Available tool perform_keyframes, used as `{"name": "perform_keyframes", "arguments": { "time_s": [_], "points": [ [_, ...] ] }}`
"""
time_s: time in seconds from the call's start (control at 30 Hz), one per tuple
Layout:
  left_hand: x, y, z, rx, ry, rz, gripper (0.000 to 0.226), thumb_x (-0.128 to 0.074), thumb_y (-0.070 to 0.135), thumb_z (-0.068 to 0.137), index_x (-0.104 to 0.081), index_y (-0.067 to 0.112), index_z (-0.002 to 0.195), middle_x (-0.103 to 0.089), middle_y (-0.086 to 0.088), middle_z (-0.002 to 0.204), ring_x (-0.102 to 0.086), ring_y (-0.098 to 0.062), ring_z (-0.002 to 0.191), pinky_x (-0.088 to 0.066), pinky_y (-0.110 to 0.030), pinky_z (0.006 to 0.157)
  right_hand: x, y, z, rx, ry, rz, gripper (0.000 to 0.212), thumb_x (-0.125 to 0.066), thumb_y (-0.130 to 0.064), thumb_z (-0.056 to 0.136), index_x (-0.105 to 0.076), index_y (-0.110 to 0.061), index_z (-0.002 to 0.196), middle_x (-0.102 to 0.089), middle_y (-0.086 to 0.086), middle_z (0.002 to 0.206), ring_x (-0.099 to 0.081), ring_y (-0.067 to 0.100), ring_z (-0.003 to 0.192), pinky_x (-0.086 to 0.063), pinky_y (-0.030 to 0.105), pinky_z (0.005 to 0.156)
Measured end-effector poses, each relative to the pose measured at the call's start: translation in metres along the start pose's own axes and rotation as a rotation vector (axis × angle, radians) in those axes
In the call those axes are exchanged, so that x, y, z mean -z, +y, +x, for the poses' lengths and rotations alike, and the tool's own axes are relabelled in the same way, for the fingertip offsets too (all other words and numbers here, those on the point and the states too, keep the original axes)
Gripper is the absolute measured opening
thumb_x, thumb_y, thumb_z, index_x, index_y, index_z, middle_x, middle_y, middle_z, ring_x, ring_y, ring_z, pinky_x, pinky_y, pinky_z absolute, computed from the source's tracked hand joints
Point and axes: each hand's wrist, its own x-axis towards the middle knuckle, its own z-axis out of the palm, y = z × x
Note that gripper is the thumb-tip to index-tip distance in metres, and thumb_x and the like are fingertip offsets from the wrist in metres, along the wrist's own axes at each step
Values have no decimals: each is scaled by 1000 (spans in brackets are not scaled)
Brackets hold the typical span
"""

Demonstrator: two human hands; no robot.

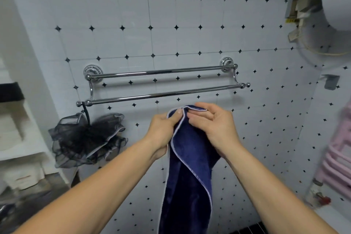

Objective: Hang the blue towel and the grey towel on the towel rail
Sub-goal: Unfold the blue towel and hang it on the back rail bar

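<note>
Both hands were up in front of me, just below the towel rail (163, 83), and both gripped the blue towel (188, 167) at its top edge. My left hand (162, 130) pinched the white-stitched hem between thumb and fingers, closed tight on the cloth. My right hand (212, 125) held the same edge just beside it, fingers curled over the folded corner. From there the towel hung straight down between my forearms, folded lengthwise, its lower end running out of view at the bottom. It touched neither bar of the rail; both chrome bars stood bare against the white tiled wall (190, 34). I saw a black mesh bath sponge (85, 138) hanging by its cord from the left end of the front bar. I could not see the grey towel anywhere.
</note>
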Motion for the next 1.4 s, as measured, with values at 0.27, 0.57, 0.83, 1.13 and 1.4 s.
{"name": "perform_keyframes", "arguments": {
  "time_s": [0.27,0.57,0.83,1.13,1.4],
  "points": [
    [10,-4,-20,-26,-119,-18,39,-46,33,101,-73,7,109,-75,-16,104,-71,-27,96,-56,-40,86,-26,11,-18,152,143,-191,48,-74,4,77,-60,-32,105,-73,-1,110,-69,2,103,-54,18,85],
    [15,-24,-21,-218,-99,246,18,-51,5,98,-69,7,97,-75,-10,93,-68,-18,84,-55,-35,79,-13,11,-21,126,270,-212,30,-77,-5,79,-66,-24,99,-78,-5,90,-72,1,86,-57,22,83],
    [39,-9,1,-248,-58,305,11,-54,11,97,-63,13,91,-67,2,79,-61,-12,73,-49,-22,66,43,3,-27,101,-189,-919,20,-82,-49,61,-66,-37,60,-56,-18,85,-50,-4,86,-38,20,74],
    [37,2,5,-352,-75,318,17,-58,6,94,-70,16,86,-70,10,72,-64,-6,70,-52,-19,65,69,39,-47,-90,-779,-1089,22,-71,-40,71,-50,-38,71,-58,-15,70,-57,5,68,-48,26,63],
    [80,9,11,-408,130,437,14,-64,12,91,-69,14,78,-67,6,64,-57,-3,51,-45,-14,50,134,34,-15,-147,-579,-1824,24,-63,-48,75,-57,-25,73,-54,-8,68,-54,20,69,-46,28,64]
  ]
}}
